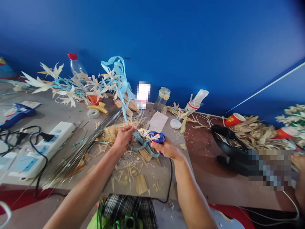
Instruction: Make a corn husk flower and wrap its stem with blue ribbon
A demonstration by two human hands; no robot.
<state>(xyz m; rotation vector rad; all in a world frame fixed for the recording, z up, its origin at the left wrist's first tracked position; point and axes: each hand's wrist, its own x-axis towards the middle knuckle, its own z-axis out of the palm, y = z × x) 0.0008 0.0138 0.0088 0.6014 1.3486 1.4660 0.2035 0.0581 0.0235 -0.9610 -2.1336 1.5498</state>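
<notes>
My left hand is closed in a pinch on a small pale husk flower with a light blue ribbon trailing from it. My right hand grips a blue glue gun, whose nozzle points left at the flower. The gun's black cord runs down off the table's near edge. Both hands hover over the grey table, above scattered husk scraps.
A bundle of thin wires lies left of my hands, beside white power strips and a second glue gun. Finished husk flowers with blue ribbon, jars and paper cups stand behind. Another person's hand is at the right.
</notes>
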